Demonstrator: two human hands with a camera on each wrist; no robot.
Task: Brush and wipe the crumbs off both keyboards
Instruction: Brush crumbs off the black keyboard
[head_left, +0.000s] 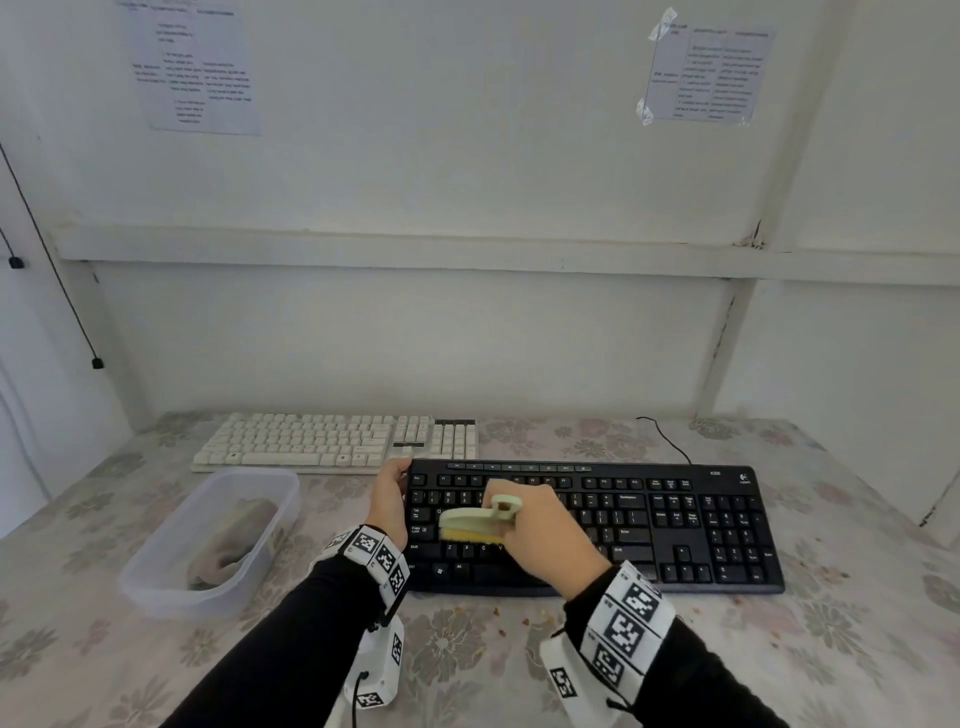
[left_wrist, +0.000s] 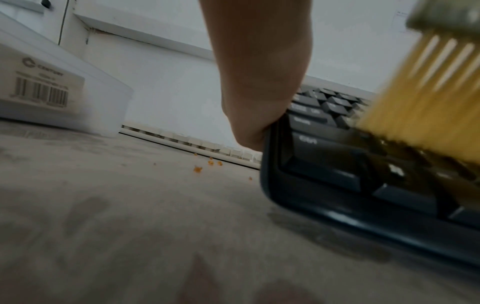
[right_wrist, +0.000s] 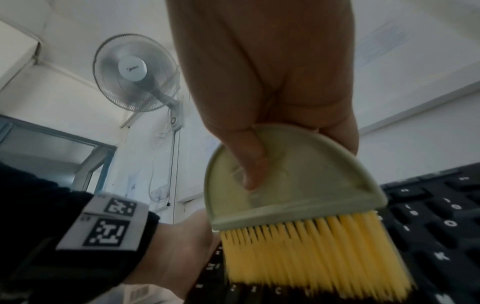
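Black keyboard (head_left: 675, 525), Logitech K200; right hand (head_left: 545, 535) grips brush (head_left: 478, 519).

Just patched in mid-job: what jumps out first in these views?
The right hand grips a pale green brush, its yellow bristles on the left part of the black keyboard at the table's middle. The left hand holds that keyboard's left edge. Orange crumbs lie on the floral tablecloth beside it.

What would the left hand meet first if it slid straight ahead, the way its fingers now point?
Probably the white keyboard. The left hand holds the black keyboard's left end, fingers pointing toward the wall; the gap is hard to judge.
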